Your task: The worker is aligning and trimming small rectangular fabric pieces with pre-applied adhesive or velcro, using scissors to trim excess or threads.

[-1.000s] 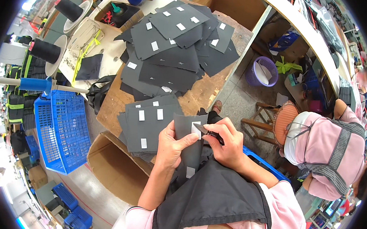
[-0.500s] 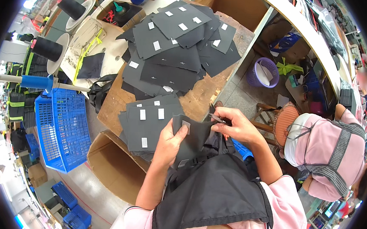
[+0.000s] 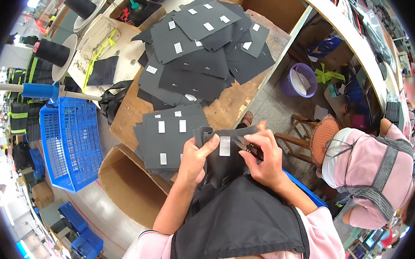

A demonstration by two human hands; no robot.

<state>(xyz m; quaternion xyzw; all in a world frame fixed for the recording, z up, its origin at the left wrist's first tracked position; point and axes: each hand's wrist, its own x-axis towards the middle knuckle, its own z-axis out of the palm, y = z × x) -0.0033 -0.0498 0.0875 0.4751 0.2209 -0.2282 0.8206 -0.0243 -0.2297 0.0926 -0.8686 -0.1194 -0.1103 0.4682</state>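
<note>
My left hand (image 3: 193, 159) is closed on the left edge of a dark grey fabric panel (image 3: 227, 165), its thumb on top near a folded corner. A white rectangular patch (image 3: 224, 146) faces up on this panel. My right hand (image 3: 268, 160) is at the panel's right edge, its fingers curled around small dark thread snips (image 3: 254, 150); the blades are mostly hidden. The panel hangs over a black apron (image 3: 238, 217). Just beyond my left hand lies a neat stack of similar grey panels (image 3: 173, 143) with white patches.
A loose heap of grey panels (image 3: 194, 64) covers much of the wooden board (image 3: 225, 107). An open cardboard box (image 3: 131, 190) and a blue crate (image 3: 72, 146) stand at left. At right are a purple basket (image 3: 287, 85), a stool (image 3: 295, 143) and a co-worker in pink (image 3: 374, 167).
The panel has been turned and raised, so its patch now lies between my hands. My right hand has moved slightly and turned, with the snips drawn back into its fingers.
</note>
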